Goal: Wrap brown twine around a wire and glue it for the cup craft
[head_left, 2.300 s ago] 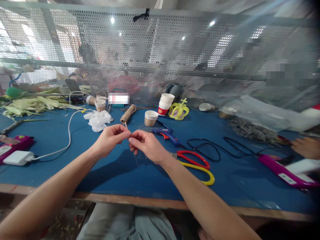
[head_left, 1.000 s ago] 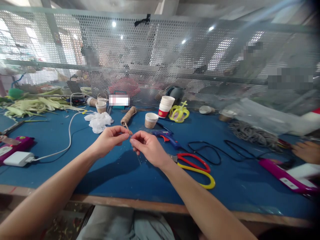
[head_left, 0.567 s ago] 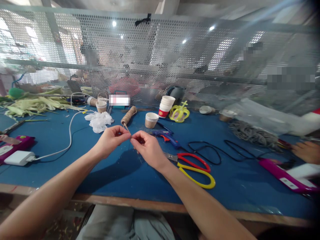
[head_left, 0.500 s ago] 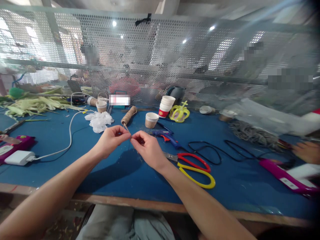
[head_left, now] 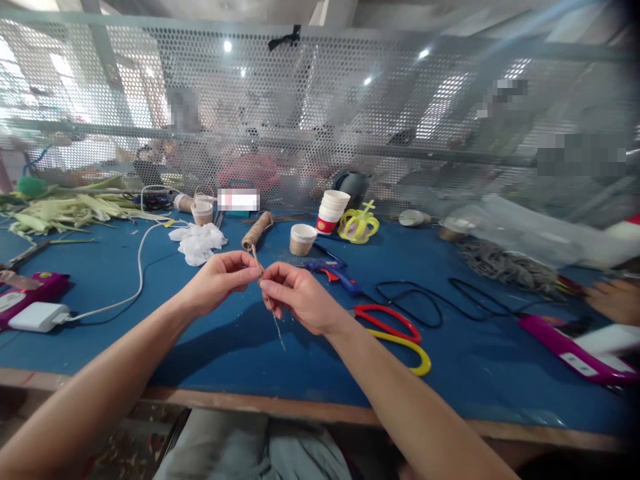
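Observation:
A thin brown twine (head_left: 255, 256) runs between my two hands, its frayed end dangling below them over the blue table. My left hand (head_left: 223, 280) pinches it between thumb and forefinger. Right beside it, fingertips nearly touching, my right hand (head_left: 297, 297) also grips the twine with thumb and fingers. Just beyond them lies a roll of twine (head_left: 257, 231) with a strand leading toward my hands. A paper cup wrapped in twine (head_left: 303, 241) stands behind my right hand. Scissors (head_left: 390, 321) with red and yellow handles lie to the right, their blades hidden by that hand.
A blue glue gun (head_left: 333, 270) with a black cord rests behind my right hand. Stacked cups (head_left: 333, 212) and a yellow woven piece (head_left: 359, 225) stand farther back. Crumpled white plastic (head_left: 199, 243), husks (head_left: 70, 212) and power strips (head_left: 575, 357) lie around. Another person's hand (head_left: 614, 301) is at right.
My right hand has turned and shifted slightly, and more of the twine's loose end now hangs below it. My left hand stays nearly in place.

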{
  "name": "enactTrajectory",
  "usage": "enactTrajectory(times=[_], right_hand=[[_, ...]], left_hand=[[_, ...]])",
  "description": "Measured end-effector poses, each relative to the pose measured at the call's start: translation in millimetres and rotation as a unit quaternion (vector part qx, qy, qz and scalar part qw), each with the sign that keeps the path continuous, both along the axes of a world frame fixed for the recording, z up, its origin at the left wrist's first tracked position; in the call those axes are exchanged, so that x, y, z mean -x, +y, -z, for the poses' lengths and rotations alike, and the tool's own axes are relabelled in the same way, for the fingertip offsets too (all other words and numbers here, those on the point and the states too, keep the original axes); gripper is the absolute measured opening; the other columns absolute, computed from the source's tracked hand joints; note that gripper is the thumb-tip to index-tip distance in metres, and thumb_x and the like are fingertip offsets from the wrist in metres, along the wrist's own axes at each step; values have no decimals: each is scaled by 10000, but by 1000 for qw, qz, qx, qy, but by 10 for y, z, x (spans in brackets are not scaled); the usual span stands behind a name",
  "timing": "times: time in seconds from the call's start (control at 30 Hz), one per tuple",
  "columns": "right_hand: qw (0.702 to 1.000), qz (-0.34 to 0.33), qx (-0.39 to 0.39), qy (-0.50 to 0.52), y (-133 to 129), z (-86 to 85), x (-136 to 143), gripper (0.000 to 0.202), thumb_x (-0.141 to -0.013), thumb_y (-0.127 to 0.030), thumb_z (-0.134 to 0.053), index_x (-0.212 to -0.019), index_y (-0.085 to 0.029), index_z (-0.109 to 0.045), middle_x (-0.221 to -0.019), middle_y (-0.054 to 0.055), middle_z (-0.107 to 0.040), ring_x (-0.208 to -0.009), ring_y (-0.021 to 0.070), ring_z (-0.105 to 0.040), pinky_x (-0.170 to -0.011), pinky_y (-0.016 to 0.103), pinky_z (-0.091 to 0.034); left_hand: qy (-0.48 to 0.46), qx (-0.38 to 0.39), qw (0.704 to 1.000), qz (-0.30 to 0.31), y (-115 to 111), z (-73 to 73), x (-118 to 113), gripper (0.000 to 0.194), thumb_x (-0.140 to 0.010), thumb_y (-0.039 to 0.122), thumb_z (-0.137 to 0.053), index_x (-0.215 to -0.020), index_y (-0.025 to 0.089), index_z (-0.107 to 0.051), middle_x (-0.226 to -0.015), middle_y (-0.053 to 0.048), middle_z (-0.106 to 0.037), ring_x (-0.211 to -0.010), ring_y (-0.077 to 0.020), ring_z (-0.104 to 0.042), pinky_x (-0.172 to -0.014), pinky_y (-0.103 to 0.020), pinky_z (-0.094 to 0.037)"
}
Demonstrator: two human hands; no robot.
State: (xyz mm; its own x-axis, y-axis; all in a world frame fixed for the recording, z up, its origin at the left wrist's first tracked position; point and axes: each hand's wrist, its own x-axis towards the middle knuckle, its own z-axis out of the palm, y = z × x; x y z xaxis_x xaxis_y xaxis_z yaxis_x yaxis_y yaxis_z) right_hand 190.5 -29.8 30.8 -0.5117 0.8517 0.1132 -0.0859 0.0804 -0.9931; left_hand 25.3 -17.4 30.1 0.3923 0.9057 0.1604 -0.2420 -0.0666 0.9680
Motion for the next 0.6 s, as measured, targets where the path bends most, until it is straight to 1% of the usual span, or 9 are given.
enactTrajectory(times=[0.1, 0.2, 0.27, 0.37, 0.43, 0.47, 0.53, 0.6], right_hand=[[996, 52, -56, -50, -8, -10, 15, 184, -736, -324, -593, -744, -167, -497, -552, -53, -497, -462, 67, -470, -426, 193, -394], [986, 98, -98, -97, -10, -2, 24, 141, -761, -297, -552, -754, -169, -493, -560, -55, -487, -435, 60, -453, -432, 203, -400], [980, 119, -118, -110, -9, 18, 32, 126, -762, -287, -543, -764, -172, -491, -578, -53, -487, -434, 60, -449, -429, 205, -402], [974, 134, -141, -120, -10, 46, 44, 125, -761, -289, -543, -761, -176, -490, -595, -49, -485, -453, 62, -442, -432, 205, -404], [977, 117, -132, -116, -14, 46, 44, 137, -763, -298, -546, -751, -174, -489, -593, -49, -483, -459, 62, -444, -444, 207, -405], [983, 97, -117, -105, -16, 39, 40, 148, -765, -308, -547, -753, -170, -492, -594, -48, -487, -462, 62, -449, -450, 209, -408], [995, 40, -67, -64, -19, 16, 25, 178, -758, -332, -558, -764, -162, -503, -614, -38, -508, -482, 67, -474, -455, 212, -413], [1000, -10, -15, -21, -20, -7, 7, 208, -737, -350, -584, -771, -160, -508, -628, -30, -524, -509, 76, -497, -443, 206, -412]], left_hand=[[16, 7, 999, -27, 1, -19, -3, 172, -638, 260, -695, -650, 129, -584, -614, 32, -542, -498, -34, -399, -469, -185, -290], [28, 16, 999, -44, 1, -31, -11, 165, -612, 243, -707, -664, 130, -597, -644, 29, -558, -496, -33, -405, -468, -188, -294], [34, 18, 998, -53, 4, -25, -21, 168, -610, 243, -706, -671, 129, -599, -649, 28, -560, -499, -34, -409, -467, -187, -293], [39, 13, 996, -74, 7, -3, -38, 180, -630, 261, -693, -642, 123, -577, -588, 39, -525, -478, -29, -382, -449, -180, -268], [37, 10, 996, -77, 1, 9, -42, 194, -641, 264, -688, -619, 121, -557, -549, 49, -495, -464, -26, -359, -442, -177, -255], [33, 11, 997, -69, -5, 11, -41, 197, -644, 263, -687, -617, 122, -552, -545, 50, -491, -465, -27, -360, -444, -176, -259], [18, 15, 999, -38, -18, 8, -33, 195, -652, 264, -685, -630, 124, -551, -566, 43, -506, -485, -33, -385, -464, -178, -283], [4, 15, 1000, -9, -29, -1, -22, 194, -655, 268, -685, -640, 126, -554, -596, 34, -525, -507, -40, -410, -483, -182, -302]])
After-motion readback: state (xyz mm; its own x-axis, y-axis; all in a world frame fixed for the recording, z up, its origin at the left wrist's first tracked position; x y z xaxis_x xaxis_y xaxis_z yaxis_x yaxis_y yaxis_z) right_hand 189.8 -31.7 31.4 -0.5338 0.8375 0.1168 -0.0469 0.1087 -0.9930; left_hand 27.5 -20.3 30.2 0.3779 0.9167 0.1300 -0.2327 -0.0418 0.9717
